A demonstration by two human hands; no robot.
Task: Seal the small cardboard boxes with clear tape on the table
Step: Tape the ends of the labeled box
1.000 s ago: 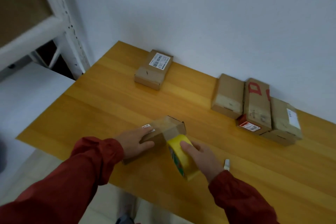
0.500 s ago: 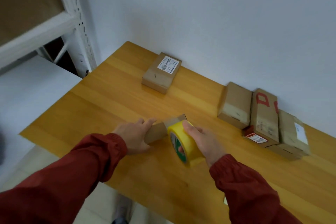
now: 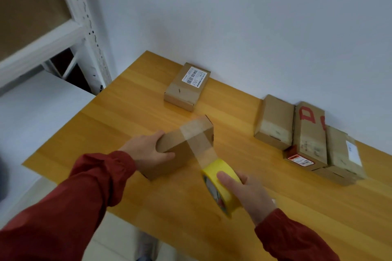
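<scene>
A small cardboard box lies on the wooden table near its front edge. My left hand grips the box's left end. My right hand holds a yellow roll of clear tape just right of the box, above the table. A strip of clear tape runs from the roll up over the box's right part and across its top.
A labelled box lies at the back near the wall. Three more boxes sit side by side at the right against the wall. A white metal shelf stands to the left beyond the table edge.
My right hand has pulled the roll back toward me and to the right, drawing out a strip of tape over the box. My left hand now clamps the box's end.
</scene>
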